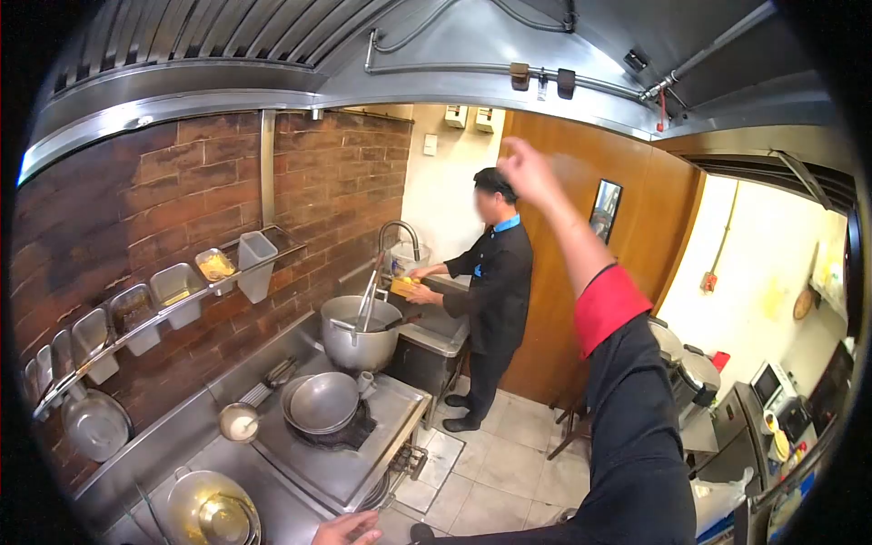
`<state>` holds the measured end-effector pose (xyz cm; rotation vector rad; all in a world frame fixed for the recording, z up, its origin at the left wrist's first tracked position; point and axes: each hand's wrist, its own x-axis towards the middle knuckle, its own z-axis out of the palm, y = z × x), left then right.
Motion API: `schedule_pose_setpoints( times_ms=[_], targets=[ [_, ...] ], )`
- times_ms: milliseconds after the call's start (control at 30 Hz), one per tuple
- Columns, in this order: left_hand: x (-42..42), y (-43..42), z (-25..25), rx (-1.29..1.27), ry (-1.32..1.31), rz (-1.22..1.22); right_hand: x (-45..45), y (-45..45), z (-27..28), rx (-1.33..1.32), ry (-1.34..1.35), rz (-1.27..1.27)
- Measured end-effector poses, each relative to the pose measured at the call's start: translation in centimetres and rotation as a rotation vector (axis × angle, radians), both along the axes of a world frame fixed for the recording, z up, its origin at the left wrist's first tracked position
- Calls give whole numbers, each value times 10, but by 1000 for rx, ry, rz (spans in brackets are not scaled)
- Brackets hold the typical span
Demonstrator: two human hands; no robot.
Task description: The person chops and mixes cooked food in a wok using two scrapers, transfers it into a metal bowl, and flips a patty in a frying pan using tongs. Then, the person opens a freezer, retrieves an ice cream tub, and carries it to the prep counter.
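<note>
My right hand [531, 173] is raised high at the upper middle, its arm in a black sleeve with a red cuff. Its fingers are blurred and bent, and what they hold, if anything, cannot be made out. Low at the bottom edge, my left hand [347, 529] shows in part, fingers apart with nothing in them, near the front of the stove [363, 472]. On the stove sit stacked woks [324, 403]. Behind them stands a large metal pot [359, 350] with a long tool in it.
A co-worker [500, 291] in black stands at the sink, holding a yellow item [402, 286]. A wall rack carries several containers [177, 292]. A ladle [240, 423] and a stained wok [204, 509] lie at left. Pressure cookers [698, 374] stand at right.
</note>
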<state>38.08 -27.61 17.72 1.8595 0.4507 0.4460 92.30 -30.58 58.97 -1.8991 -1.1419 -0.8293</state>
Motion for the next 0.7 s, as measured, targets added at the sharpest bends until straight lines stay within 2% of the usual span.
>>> schedule_pose_setpoints(
  times_ms=[67, 133, 167, 200, 233, 300, 367, 433, 467, 533, 567, 633, 700],
  targets=[
    [5, 2, -14, -108, 92, -38, 32, -23, 36, 66, -80, -169],
    [12, 7, -33, -119, 64, -33, 50, -36, 61, 102, -122, -219],
    [17, 11, -43, -137, 36, -28, 57, -37, 72, 77, -136, -321],
    [23, 15, -48, -51, 47, -14, 59, -35, 83, 50, -149, -421],
    [29, 18, -51, -49, 44, -3, 63, -31, 94, 54, -151, -410],
    [40, 21, -50, -155, 129, 59, 67, -17, 114, 45, -344, -462],
    [52, 26, -56, -115, 126, 104, 79, 4, 137, 141, -549, -454],
    [64, 29, -58, -153, 143, 227, 84, 24, 161, 145, -525, -495],
    [69, 24, -39, -110, 165, 299, 96, 35, 171, 172, -542, -509],
    [73, 30, -68, -13, 124, 394, 112, 54, 190, 200, -553, -506],
    [72, 33, -83, 82, 84, 460, 119, 62, 196, 177, -618, -582],
    [72, 35, -88, 42, 128, 519, 125, 77, 209, 138, -678, -634],
    [73, 34, -81, -41, 244, 559, 127, 89, 214, -121, -568, -841]
  ],
)
